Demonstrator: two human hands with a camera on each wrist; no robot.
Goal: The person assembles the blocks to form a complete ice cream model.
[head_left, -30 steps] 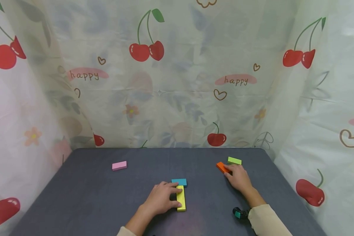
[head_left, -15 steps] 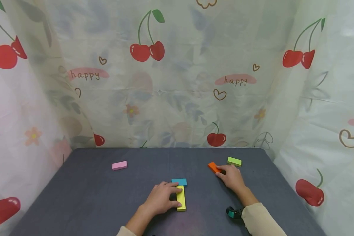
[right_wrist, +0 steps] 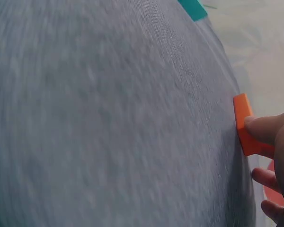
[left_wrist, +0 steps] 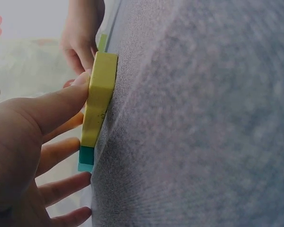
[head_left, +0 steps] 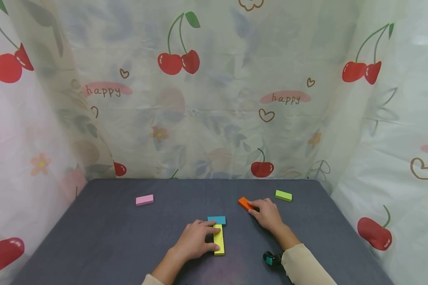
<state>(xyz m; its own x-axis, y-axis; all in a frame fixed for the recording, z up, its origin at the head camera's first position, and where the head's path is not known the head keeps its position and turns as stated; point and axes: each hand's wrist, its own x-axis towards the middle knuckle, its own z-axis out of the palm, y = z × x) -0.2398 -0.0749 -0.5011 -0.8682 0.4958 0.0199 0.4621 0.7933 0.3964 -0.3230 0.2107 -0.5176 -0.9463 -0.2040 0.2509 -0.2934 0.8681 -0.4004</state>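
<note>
In the head view, a yellow block lies lengthwise on the dark table, its far end against a blue block set crosswise. My left hand rests on the yellow block with thumb and index fingertip spread along it; another fingertip reaches the blue block's near edge. The left wrist view shows these fingers extended and apart. Farther right, my right hand pinches an orange block low at the table. From the right wrist, the thumb is seen against the orange block; part of the grip is hidden.
A pink block lies at the back left of the table. A light green block lies at the back right, behind the right hand. A cherry-printed curtain surrounds the table's back and sides.
My right hand has moved left across the table with the orange block, away from the light green block. The left hand, yellow block and blue block have stayed in place.
</note>
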